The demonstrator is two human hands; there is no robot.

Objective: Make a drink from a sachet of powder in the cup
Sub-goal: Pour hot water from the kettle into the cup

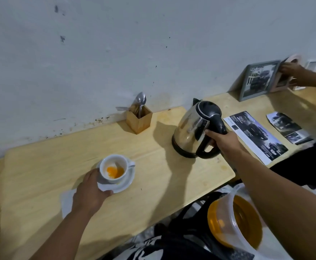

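Note:
A white cup (pixel 112 167) with orange powder in its bottom stands on a white saucer (pixel 124 184) on the wooden table (pixel 50 166). My left hand (pixel 91 194) grips the saucer's near-left rim. A steel kettle (pixel 194 130) with a black lid and handle rests on the table to the right of the cup. Around its handle my right hand (pixel 222 140) is closed. A white napkin (pixel 67 201) lies partly under my left wrist. No sachet is visible.
A wooden holder (pixel 139 120) with a spoon and fork stands by the wall. Brochures (pixel 256 136) lie right of the kettle. Another person's hand (pixel 292 70) touches picture frames (pixel 258 79) at far right. A plastic bucket (pixel 236 222) with orange contents sits below the table edge.

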